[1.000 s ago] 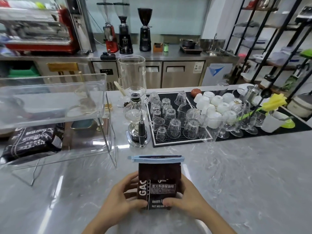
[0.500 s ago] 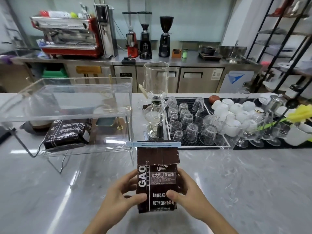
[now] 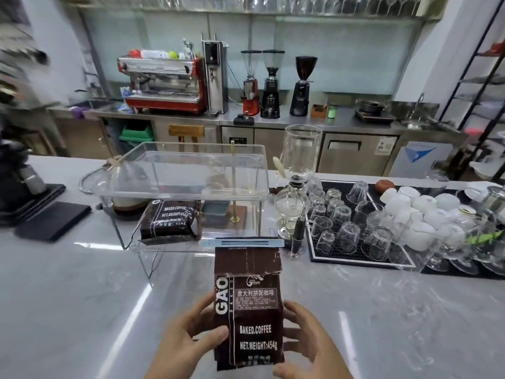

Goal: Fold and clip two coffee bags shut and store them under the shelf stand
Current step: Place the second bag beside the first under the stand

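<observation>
A dark brown coffee bag (image 3: 247,307) stands upright in front of me, held off the grey counter between both hands. A pale blue clip (image 3: 241,243) runs across its folded top. My left hand (image 3: 188,335) grips the bag's left side with the thumb on the front. My right hand (image 3: 306,340) holds the right side and lower corner. A second coffee bag (image 3: 169,221) lies flat under the clear acrylic shelf stand (image 3: 191,170), at its left half. Whether that bag carries a clip is hidden.
A siphon coffee maker (image 3: 296,187) stands right of the shelf stand. A black mat with several upturned glasses (image 3: 344,225) and white cups (image 3: 420,206) fills the right side. A black tray (image 3: 52,220) lies at the left. Bare counter (image 3: 82,310) spreads around my hands.
The bag has risen and come closer in my hands, still upright and clipped. My view has lifted and swung left, so the shelf stand now sits nearer the centre.
</observation>
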